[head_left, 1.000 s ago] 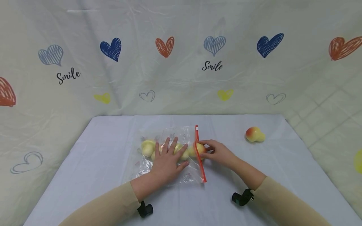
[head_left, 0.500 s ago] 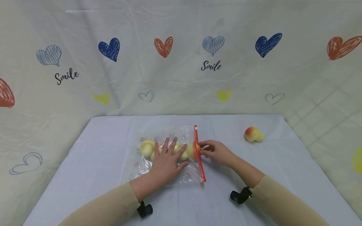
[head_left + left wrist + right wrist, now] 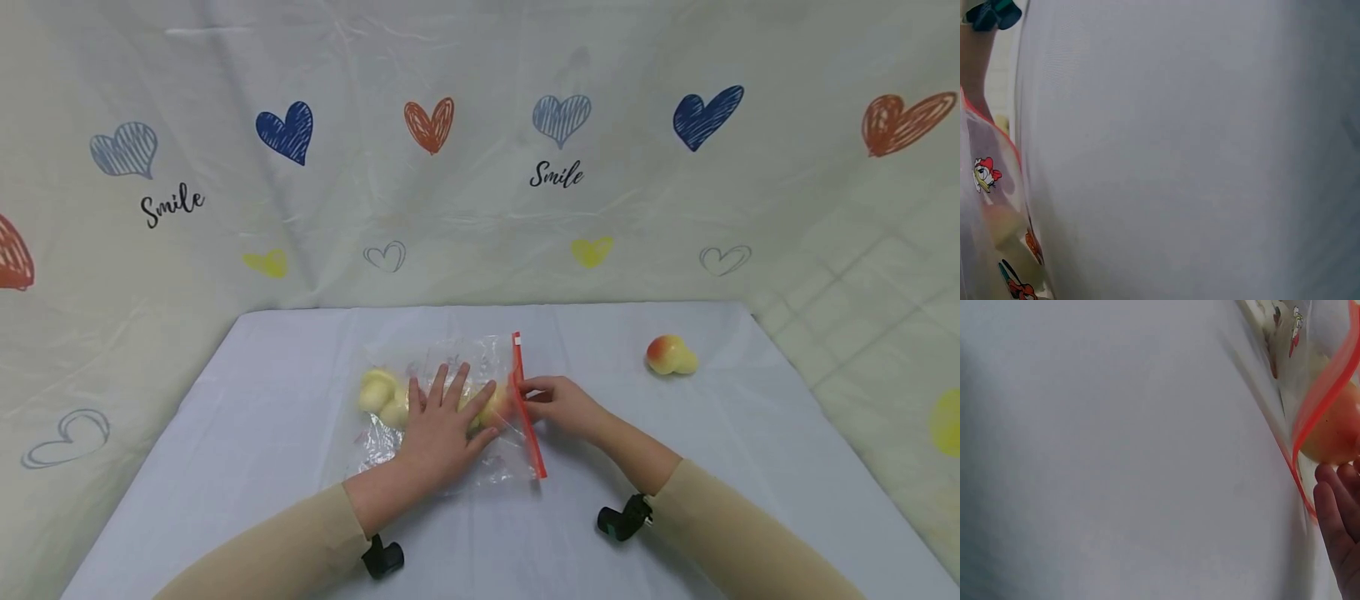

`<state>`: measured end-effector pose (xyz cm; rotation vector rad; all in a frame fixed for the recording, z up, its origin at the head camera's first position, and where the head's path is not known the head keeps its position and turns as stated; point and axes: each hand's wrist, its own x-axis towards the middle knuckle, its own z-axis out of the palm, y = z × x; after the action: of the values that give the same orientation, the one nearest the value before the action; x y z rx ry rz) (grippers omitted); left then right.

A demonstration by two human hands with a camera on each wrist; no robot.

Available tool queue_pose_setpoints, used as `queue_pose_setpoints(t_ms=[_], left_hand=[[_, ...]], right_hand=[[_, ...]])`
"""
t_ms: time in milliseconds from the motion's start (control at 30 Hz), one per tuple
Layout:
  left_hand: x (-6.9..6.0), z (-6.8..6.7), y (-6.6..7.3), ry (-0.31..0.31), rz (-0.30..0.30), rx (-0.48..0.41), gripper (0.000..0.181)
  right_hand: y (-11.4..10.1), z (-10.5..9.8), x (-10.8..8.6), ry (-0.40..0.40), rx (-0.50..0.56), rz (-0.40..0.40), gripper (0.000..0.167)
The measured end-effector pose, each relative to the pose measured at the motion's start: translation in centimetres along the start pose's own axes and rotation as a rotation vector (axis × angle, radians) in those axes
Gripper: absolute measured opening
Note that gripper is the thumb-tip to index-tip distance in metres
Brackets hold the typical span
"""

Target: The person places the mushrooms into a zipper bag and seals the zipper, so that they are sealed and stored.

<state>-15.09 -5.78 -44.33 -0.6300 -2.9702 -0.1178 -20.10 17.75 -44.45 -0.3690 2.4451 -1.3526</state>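
A clear zip bag (image 3: 491, 471) with a red zip edge (image 3: 534, 446) lies on the table, its mouth to the right. Several yellow pears (image 3: 377, 390) are inside it. My left hand (image 3: 442, 429) rests spread on the bag, hiding part of the fruit. At the mouth, my right hand (image 3: 558, 404) has its fingers at the end of a red-yellow pear (image 3: 500, 404) just inside the red edge. From the right wrist, extended fingers (image 3: 1330, 512) touch that pear's (image 3: 1333, 434) rounded end. In the left wrist view only the bag's printed side (image 3: 1007, 215) shows.
Another red-yellow pear (image 3: 671, 356) lies alone at the back right of the white-covered table (image 3: 247, 417). Behind the table hangs a pale curtain (image 3: 480, 208) printed with hearts. Each wrist carries a small black camera (image 3: 384, 557).
My right hand has moved left, and the pear at its fingers has slid deeper into the bag past the red edge. The leftmost pears have shifted left. My left hand has stayed put.
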Motion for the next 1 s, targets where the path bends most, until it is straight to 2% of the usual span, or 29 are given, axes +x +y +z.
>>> queue_pose_setpoints(t_ms=[167, 367, 700, 1000], left_hand=[[0.1, -0.2, 0.1, 0.014, 0.005, 0.022, 0.067], [0.2, -0.2, 0.2, 0.003, -0.005, 0.055, 0.069], [0.2, -0.4, 0.3, -0.002, -0.01, 0.037, 0.067], [0.3, -0.3, 0.2, -0.021, -0.015, -0.002, 0.068]], right_hand=[[-0.1, 0.2, 0.0, -0.042, 0.07, 0.011, 0.034], [-0.1, 0.5, -0.1, -0.08, 0.099, 0.035, 0.035], [0.2, -0.2, -0.5, -0.066, 0.077, 0.003, 0.037], [0.6, -1.6, -0.8, -0.032, 0.0, -0.026, 0.04]])
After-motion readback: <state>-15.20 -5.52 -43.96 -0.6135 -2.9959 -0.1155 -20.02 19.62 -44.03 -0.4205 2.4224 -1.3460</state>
